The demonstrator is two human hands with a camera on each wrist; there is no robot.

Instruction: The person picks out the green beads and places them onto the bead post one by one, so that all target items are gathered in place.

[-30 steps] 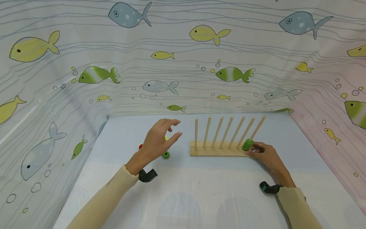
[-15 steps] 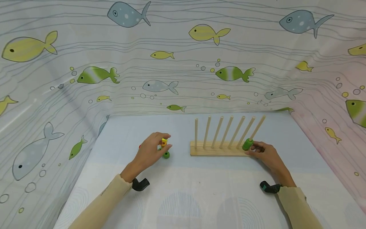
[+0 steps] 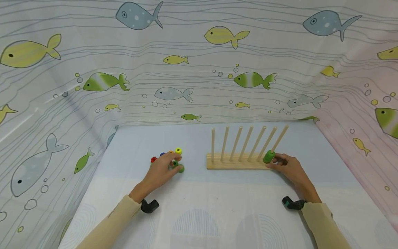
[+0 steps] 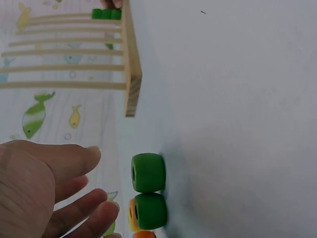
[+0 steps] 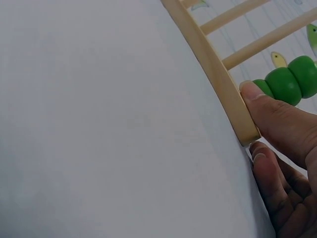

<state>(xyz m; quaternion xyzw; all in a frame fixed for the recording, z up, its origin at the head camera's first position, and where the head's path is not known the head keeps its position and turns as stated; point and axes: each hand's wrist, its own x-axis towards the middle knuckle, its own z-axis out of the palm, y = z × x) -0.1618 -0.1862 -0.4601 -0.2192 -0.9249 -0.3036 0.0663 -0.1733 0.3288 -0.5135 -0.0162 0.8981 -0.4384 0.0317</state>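
Observation:
My left hand (image 3: 158, 172) reaches over a small group of loose beads, thumb and fingers apart. Two green beads (image 4: 149, 172) lie close to its fingertips, and nothing is visibly held. Around the fingers are a yellow bead (image 3: 178, 150), a partly hidden orange bead (image 3: 171, 152), a mostly covered blue bead (image 3: 162, 154) and a red bead (image 3: 153, 159). To the right stands a wooden peg rack (image 3: 237, 166) with a row of pegs. Several green beads (image 5: 285, 85) are stacked on its rightmost peg. My right hand (image 3: 290, 168) grips the rack's right end, thumb on the base.
A pale table (image 3: 199, 200) carries everything. Behind it and along both sides rises a fish-print sheet (image 3: 199, 76). Each wrist wears a black mount, such as the left wrist mount (image 3: 150, 206).
My left hand has moved left and down to the beads, from the space between them and the rack. The right hand keeps its grip on the rack.

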